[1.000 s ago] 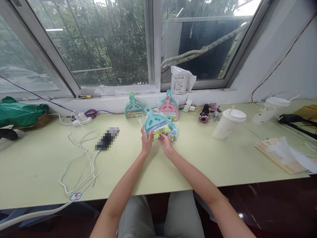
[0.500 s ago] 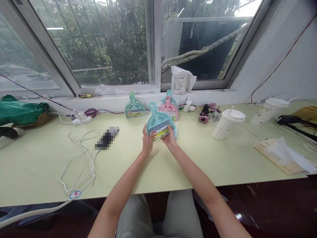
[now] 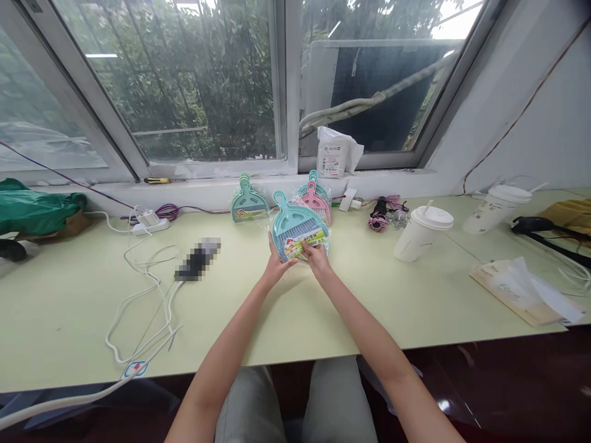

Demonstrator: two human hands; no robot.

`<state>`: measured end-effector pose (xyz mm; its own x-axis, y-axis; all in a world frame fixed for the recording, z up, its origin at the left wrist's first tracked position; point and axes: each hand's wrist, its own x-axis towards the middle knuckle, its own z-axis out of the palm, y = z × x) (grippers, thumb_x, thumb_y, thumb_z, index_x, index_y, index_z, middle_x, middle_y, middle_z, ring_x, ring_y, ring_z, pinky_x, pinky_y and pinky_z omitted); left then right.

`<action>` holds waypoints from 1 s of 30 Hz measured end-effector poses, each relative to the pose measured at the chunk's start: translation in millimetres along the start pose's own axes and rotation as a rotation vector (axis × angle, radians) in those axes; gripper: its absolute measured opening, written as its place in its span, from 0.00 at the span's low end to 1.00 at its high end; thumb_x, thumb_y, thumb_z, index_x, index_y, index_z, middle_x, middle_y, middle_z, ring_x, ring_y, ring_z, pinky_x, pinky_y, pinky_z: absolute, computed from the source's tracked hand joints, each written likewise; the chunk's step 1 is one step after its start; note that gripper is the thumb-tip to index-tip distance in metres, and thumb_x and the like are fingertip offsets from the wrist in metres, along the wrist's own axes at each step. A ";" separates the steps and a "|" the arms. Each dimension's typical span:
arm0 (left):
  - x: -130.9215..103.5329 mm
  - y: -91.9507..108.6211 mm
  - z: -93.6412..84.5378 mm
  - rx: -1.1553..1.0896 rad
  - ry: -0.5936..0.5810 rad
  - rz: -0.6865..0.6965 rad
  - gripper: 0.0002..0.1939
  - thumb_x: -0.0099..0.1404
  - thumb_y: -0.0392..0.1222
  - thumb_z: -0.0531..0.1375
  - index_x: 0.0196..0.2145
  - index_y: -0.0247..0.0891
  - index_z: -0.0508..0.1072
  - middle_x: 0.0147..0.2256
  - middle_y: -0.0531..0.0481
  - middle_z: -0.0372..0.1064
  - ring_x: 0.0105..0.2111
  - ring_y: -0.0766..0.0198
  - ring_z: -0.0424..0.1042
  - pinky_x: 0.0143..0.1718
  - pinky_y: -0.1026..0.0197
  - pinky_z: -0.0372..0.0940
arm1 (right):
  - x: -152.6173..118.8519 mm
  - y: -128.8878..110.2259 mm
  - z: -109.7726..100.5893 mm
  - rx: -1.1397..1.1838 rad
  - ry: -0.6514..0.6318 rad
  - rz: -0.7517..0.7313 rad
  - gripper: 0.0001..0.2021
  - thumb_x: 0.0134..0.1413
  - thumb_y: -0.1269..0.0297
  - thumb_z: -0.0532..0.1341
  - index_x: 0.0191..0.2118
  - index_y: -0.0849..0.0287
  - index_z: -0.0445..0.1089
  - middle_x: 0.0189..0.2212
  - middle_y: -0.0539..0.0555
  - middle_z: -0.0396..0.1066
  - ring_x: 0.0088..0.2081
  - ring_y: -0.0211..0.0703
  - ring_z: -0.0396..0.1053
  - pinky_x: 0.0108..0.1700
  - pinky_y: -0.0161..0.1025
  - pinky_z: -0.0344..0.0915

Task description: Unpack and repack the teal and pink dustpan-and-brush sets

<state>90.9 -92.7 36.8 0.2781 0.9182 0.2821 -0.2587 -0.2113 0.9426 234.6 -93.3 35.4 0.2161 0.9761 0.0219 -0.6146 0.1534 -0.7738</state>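
Observation:
Both my hands hold a small teal dustpan-and-brush set (image 3: 298,224) in clear plastic wrap, lifted off the pale green desk (image 3: 83,295) with its handle pointing away from me. My left hand (image 3: 277,264) grips its lower left edge and my right hand (image 3: 315,257) grips its lower right, by the printed label. Behind it, against the window ledge, lean another teal set (image 3: 248,202) and a pink set (image 3: 314,202) stacked with more teal ones.
A white power strip (image 3: 150,223) with white cables (image 3: 138,295) trails over the desk's left side, beside a blurred dark device (image 3: 197,259). Two lidded white cups (image 3: 422,232) (image 3: 496,208) stand at right, with papers (image 3: 521,289) nearer the edge. A green bag (image 3: 37,209) lies far left.
The teal set has risen off the pile on the desk and tipped more upright toward me. My hands have shifted along its lower edge.

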 end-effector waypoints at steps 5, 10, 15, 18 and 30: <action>3.1 -4.2 3.0 -0.132 -0.208 -0.247 0.42 0.59 0.61 0.58 0.65 0.51 0.45 0.59 0.40 0.60 0.49 0.51 0.71 0.53 0.42 0.61 | 4.0 -6.8 -4.0 -0.014 0.151 -0.042 0.12 0.38 0.69 0.70 0.33 0.58 0.69 0.34 0.51 0.77 0.40 0.44 0.75 0.42 0.41 0.74; 7.6 4.5 -5.9 -0.165 0.009 -0.191 0.32 0.58 0.55 0.62 0.57 0.43 0.61 0.55 0.43 0.65 0.54 0.52 0.66 0.55 0.48 0.60 | 2.8 -5.4 -1.2 -0.053 0.079 0.060 0.13 0.36 0.72 0.71 0.33 0.60 0.71 0.33 0.52 0.77 0.37 0.43 0.76 0.40 0.39 0.75; 5.2 10.8 -9.5 -0.131 0.034 -0.181 0.36 0.55 0.48 0.65 0.58 0.46 0.57 0.53 0.46 0.66 0.51 0.54 0.68 0.50 0.52 0.65 | 0.7 -2.7 -0.1 -0.058 0.037 0.113 0.14 0.38 0.70 0.70 0.35 0.59 0.71 0.34 0.52 0.78 0.36 0.44 0.76 0.40 0.40 0.75; 3.6 11.1 -8.7 -0.110 -0.039 -0.164 0.35 0.56 0.48 0.65 0.58 0.47 0.56 0.54 0.46 0.66 0.51 0.55 0.68 0.50 0.52 0.64 | 3.0 -2.9 -2.7 -0.059 0.029 0.142 0.13 0.38 0.70 0.70 0.34 0.59 0.70 0.33 0.52 0.78 0.35 0.45 0.77 0.39 0.41 0.76; 6.5 -3.5 -9.1 -0.071 0.012 -0.114 0.34 0.55 0.45 0.65 0.57 0.44 0.56 0.54 0.45 0.64 0.55 0.54 0.63 0.55 0.50 0.60 | -6.4 12.1 1.6 -0.024 0.134 0.073 0.15 0.39 0.67 0.70 0.36 0.58 0.69 0.38 0.53 0.77 0.39 0.44 0.76 0.43 0.42 0.74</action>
<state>85.2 -83.0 33.8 0.2990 0.9388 0.1711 -0.2911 -0.0811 0.9532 224.5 -97.4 26.9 0.2719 0.9550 -0.1190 -0.6142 0.0770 -0.7854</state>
